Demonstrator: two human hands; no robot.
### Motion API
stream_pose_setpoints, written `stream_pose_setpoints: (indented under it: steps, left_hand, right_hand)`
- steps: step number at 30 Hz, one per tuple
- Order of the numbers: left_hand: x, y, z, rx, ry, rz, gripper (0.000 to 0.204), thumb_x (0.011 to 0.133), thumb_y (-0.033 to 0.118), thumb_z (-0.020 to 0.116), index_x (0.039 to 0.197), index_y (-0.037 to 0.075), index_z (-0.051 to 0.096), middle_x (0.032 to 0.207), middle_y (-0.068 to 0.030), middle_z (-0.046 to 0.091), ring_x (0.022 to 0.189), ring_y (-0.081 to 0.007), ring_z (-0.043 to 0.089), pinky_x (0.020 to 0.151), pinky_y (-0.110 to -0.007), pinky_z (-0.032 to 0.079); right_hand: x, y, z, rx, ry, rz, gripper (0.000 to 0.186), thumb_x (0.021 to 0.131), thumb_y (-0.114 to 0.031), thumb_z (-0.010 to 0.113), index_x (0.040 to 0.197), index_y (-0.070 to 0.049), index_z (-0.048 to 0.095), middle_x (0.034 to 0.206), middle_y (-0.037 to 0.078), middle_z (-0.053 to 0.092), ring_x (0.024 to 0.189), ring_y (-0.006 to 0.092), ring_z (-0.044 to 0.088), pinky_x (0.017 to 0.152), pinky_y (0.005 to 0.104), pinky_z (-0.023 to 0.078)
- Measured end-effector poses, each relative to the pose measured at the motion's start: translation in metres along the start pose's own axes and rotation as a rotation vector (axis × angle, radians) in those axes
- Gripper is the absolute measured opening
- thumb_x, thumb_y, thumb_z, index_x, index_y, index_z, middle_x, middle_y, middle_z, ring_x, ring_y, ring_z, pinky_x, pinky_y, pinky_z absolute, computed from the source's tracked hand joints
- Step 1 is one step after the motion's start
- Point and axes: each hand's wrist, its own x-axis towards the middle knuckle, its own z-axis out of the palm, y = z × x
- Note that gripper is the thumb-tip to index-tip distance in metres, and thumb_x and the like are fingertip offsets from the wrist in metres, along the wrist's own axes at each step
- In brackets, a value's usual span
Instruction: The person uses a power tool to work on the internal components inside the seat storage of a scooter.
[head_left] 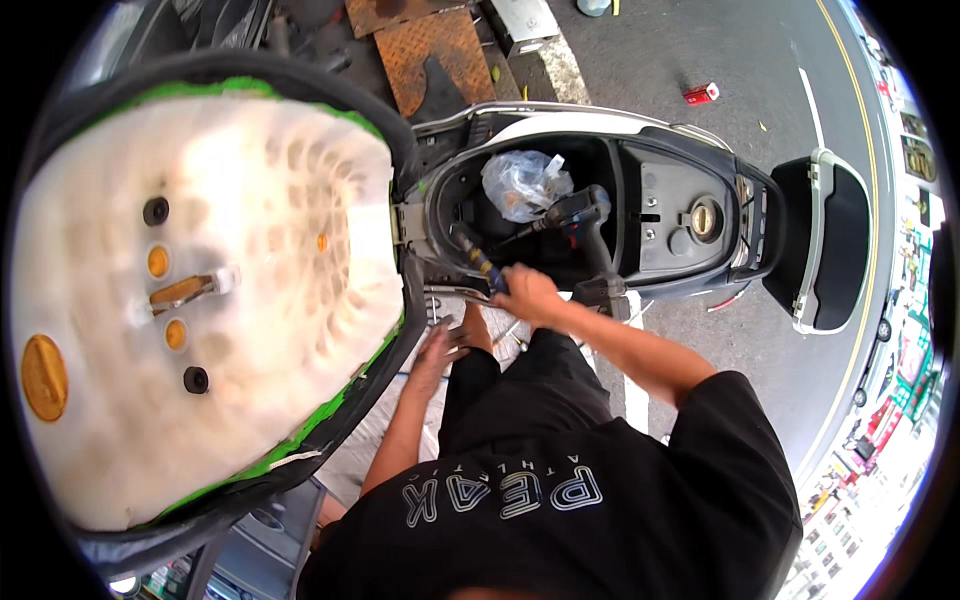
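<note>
My right hand is closed around the end of a hand tool with a dark, yellow-banded handle. The tool slants into the under-seat compartment of a scooter, and its exact kind is unclear. Beside it in the compartment are a cordless drill and a crumpled clear plastic bag. Lower down, my left hand hangs outside the scooter's near side, close to my leg. Its fingers look stretched out, with nothing plainly held in them.
The scooter seat is swung up on the left, its pale underside showing. A fuel cap lies right of the compartment, with a rear top box beyond. Rusty metal plates and a red carton are on the ground.
</note>
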Motion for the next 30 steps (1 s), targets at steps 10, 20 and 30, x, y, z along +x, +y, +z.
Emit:
stream_pose_setpoints:
  steps: [10,20,30]
  left_hand:
    - [0.033,-0.041,0.001,-0.081,0.280,-0.039,0.022,0.082,0.022,0.063,0.095,0.006,0.054,0.078,-0.0071,0.060,0.070,-0.0193,0.060,0.065,-0.033,0.050]
    - [-0.041,-0.159,-0.139,0.372,0.831,-0.181,0.024,0.075,0.016,0.065,0.091,0.007,0.048,0.056,-0.0022,0.045,0.041,-0.0139,0.045,0.035,-0.032,0.039]
    - [-0.110,-0.220,-0.125,0.309,0.591,-0.236,0.052,0.083,0.033,0.059,0.126,0.010,0.042,0.101,-0.0116,0.051,0.088,-0.0245,0.051,0.074,-0.039,0.044]
  right_hand:
    - [-0.071,0.006,-0.025,0.110,-0.200,-0.264,0.046,0.081,-0.039,0.062,0.109,-0.003,0.057,0.102,0.020,0.059,0.095,0.0370,0.058,0.080,0.0435,0.048]
    - [-0.129,0.057,-0.102,0.388,-0.115,-0.235,0.037,0.083,-0.034,0.061,0.098,-0.001,0.060,0.090,0.021,0.063,0.087,0.0381,0.060,0.075,0.0437,0.047]
    - [-0.205,0.079,-0.107,0.356,0.025,-0.223,0.033,0.083,-0.033,0.060,0.103,-0.006,0.060,0.093,0.018,0.064,0.091,0.0371,0.059,0.081,0.0438,0.046]
